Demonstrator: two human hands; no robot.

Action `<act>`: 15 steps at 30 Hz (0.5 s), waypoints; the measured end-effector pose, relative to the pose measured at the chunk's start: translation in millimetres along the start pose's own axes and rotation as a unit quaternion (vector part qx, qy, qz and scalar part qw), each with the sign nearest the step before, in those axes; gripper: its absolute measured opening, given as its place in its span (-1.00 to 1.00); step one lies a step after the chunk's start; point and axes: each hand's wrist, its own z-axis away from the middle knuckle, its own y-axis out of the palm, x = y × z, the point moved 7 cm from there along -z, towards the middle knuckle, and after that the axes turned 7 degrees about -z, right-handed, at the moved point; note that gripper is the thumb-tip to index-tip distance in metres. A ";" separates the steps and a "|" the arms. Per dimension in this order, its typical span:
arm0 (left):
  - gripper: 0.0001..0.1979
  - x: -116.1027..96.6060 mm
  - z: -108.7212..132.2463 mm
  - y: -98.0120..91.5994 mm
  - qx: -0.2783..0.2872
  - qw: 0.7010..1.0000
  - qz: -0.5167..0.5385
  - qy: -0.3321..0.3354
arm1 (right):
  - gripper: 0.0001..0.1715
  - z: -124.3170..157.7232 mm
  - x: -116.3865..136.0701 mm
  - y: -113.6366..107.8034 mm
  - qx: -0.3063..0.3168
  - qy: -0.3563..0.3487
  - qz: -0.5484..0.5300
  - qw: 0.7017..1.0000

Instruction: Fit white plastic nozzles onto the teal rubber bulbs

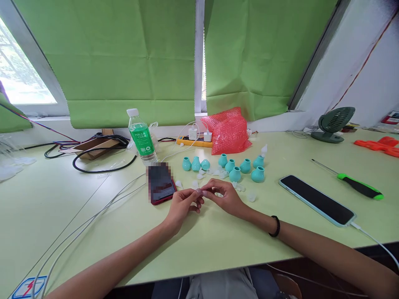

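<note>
My left hand (183, 204) and my right hand (225, 195) meet at the middle of the pale green table (93, 216), fingertips pinched together on a small clear plastic piece (202, 192). Just beyond them lie several teal bulb-shaped parts (235, 174) and scattered clear plastic tips (195, 184). A red-cased phone (160, 182) lies to the left of my left hand. My right wrist wears a black bracelet (275, 226).
A green water bottle (142, 137) stands behind the phone. Red bubble wrap (229, 131), a power strip with chargers (195, 140), black cables (93, 160), a cardboard box, a second phone (316, 199) on a cable, a green screwdriver (358, 186) and a small fan (333, 124) lie around.
</note>
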 end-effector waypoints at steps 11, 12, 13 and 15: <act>-0.75 -11.5 2.0 -23.9 -0.163 0.982 -0.053 0.082 | -0.68 17.2 2.7 39.2 0.180 -0.085 0.355 0.914; -0.74 -11.2 1.9 -24.0 -0.164 0.981 -0.059 0.081 | -0.73 16.9 0.7 39.1 0.178 -0.085 0.371 0.908; -0.74 -11.0 1.9 -24.3 -0.166 0.981 -0.063 0.081 | -0.76 15.9 -0.9 37.4 0.167 -0.085 0.379 0.906; -0.74 -10.9 1.8 -25.4 -0.173 0.979 -0.068 0.081 | -0.81 12.9 -1.7 31.5 0.134 -0.090 0.369 0.915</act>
